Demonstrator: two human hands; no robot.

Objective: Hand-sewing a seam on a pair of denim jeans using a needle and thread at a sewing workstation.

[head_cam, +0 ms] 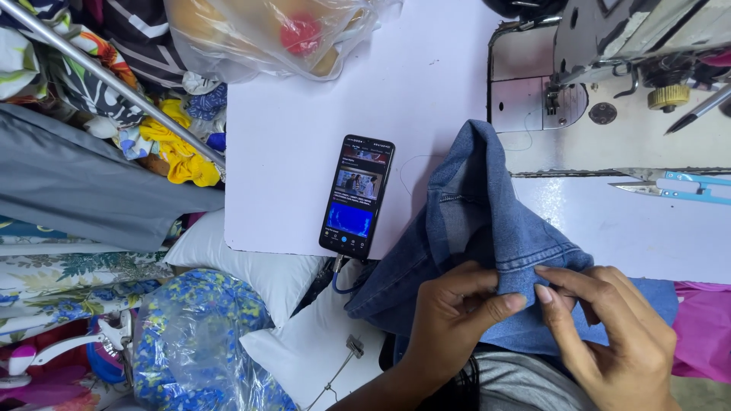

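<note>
A lit phone (pixel 356 195) is lying on the white worktop (pixel 304 122); beside it, the left hand (pixel 449 316) and right hand (pixel 609 327) are both pinching a folded edge of blue denim (pixel 487 228), below the sewing machine (pixel 609 76)

The blue denim garment (pixel 487 228) is laid on the white tabletop (pixel 304 137), at its near edge, and is held there by both hands. The left hand (pixel 449 320) is placed just left of the right hand (pixel 609 335), and their fingers (pixel 510 303) almost meet on a fold of the cloth. The black smartphone (pixel 356 195) is found left of the garment, on the tabletop. The white sewing machine (pixel 609 84) stands behind the garment, to the right. The light blue thread snips (pixel 674 186) are put at the machine's near side. The clear plastic bag (pixel 274 34) rests at the far edge, behind the smartphone.
</note>
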